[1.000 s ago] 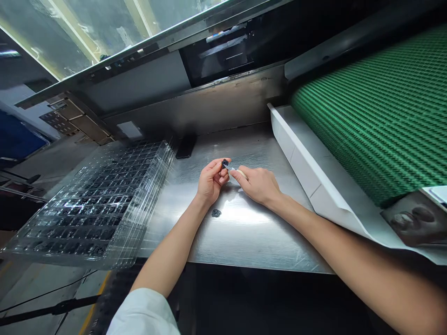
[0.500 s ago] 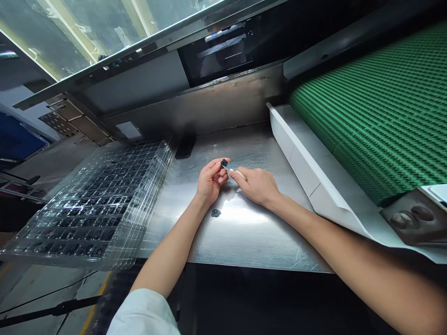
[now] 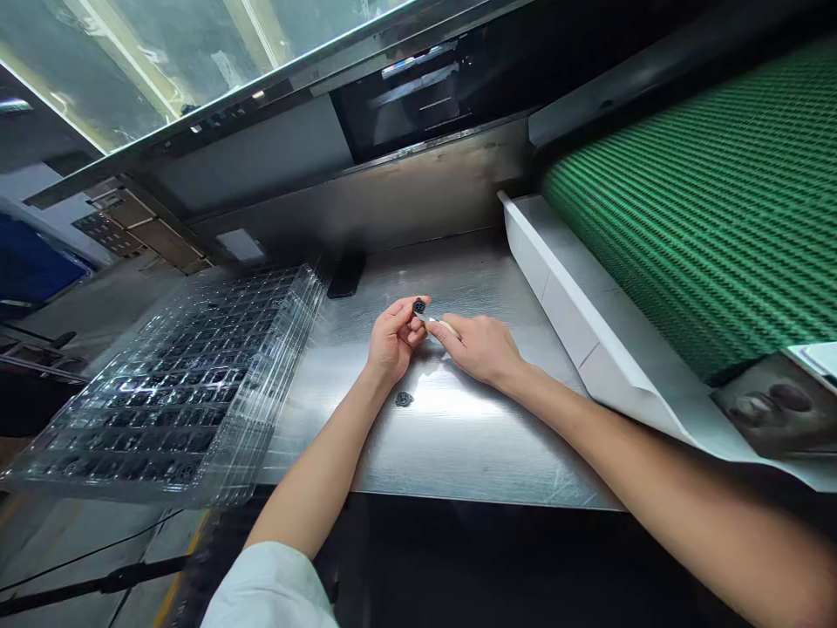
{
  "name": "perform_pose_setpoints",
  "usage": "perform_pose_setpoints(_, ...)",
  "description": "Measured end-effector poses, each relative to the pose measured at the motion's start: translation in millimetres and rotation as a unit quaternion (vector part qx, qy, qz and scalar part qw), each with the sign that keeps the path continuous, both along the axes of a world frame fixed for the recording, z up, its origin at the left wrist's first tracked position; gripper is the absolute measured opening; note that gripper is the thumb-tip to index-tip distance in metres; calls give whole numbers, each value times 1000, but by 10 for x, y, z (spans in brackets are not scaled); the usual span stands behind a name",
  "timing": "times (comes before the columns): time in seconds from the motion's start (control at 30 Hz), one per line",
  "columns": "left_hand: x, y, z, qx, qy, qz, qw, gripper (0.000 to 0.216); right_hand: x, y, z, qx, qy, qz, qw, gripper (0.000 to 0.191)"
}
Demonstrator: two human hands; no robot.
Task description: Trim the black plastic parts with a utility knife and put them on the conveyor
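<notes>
My left hand (image 3: 395, 338) pinches a small round black part (image 3: 419, 306) with openings in its face, held up over the metal table (image 3: 451, 453). In my right hand (image 3: 480, 344) is a small knife (image 3: 450, 329) with a pale handle, gripped with the thumb along it. Its short blade points left and meets the edge of the black part, or lies just in front of it; I cannot tell which. A second black part (image 3: 404, 399) of similar look lies flat on the table below my left wrist.
Stacked clear plastic trays (image 3: 261, 392) with dark parts in their pockets stand at the left. A black phone-like slab (image 3: 346, 276) lies behind them. At the right, a white guard (image 3: 575, 331) borders a green conveyor belt (image 3: 686, 201). A metal wall (image 3: 432, 196) closes off the back.
Both hands stay in nearly the same place. The knife's blade has shifted very slightly against the black part.
</notes>
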State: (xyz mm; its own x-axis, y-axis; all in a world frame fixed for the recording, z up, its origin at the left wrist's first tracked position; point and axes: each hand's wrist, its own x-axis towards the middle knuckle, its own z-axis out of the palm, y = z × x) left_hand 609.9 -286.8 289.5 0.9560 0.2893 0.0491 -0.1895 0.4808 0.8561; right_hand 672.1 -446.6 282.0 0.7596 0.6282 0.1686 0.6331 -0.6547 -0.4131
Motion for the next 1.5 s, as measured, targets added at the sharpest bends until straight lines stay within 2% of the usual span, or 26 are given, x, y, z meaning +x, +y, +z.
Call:
perform_pose_setpoints(0.23, 0, 4, 9, -7, -13, -13, 1000, 23, 5, -5, 1, 57, 0, -28, 998, 51)
perform_pose_setpoints(0.43, 3, 3, 30, -19, 7, -10, 1000, 17, 49, -15, -41, 165, 31, -34, 985, 55)
perform_pose_setpoints(0.67, -5, -32, 12, -17, 12, -61, 998, 21, 64, 10, -76, 295, 50, -15, 954, 60)
perform_pose_setpoints(0.8, -25, -85, 30, -17, 36, -96, 995, 16, 32, 34, -88, 316, 65, 25, 946, 53)
perform_pose_setpoints(0.9, -39, -103, 38, -7, 39, -93, 995, 22, 31, 34, -103, 318, 62, 49, 945, 50)
perform_pose_setpoints(1.03, -32, -88, 42, 42, 34, -81, 995, 31, 65, 15, -100, 345, 29, 31, 938, 47)
perform_pose_setpoints(1.1, -8, -45, 44, 48, 31, -53, 997, 31, 73, 2, -96, 356, 9, 16, 934, 45)
perform_pose_setpoints(1.2, 44, 89, 43, 24, 27, 37, 999, 23, 24, 0, -113, 340, -12, 61, 938, 39)
perform_pose_setpoints(1.3, 88, 266, 37, -4, 24, 114, 993, 21, -110, 29, -159, 285, -20, 205, 936, 26)
perform_pose_setpoints(1.4, 110, 386, 26, -21, 14, 155, 988, 25, -272, 63, -199, 187, -32, 321, 928, 20)
perform_pose_setpoints(1.5, 119, 409, 10, -23, 17, 160, 987, 24, -379, 84, -212, 95, -69, 346, 931, 19)
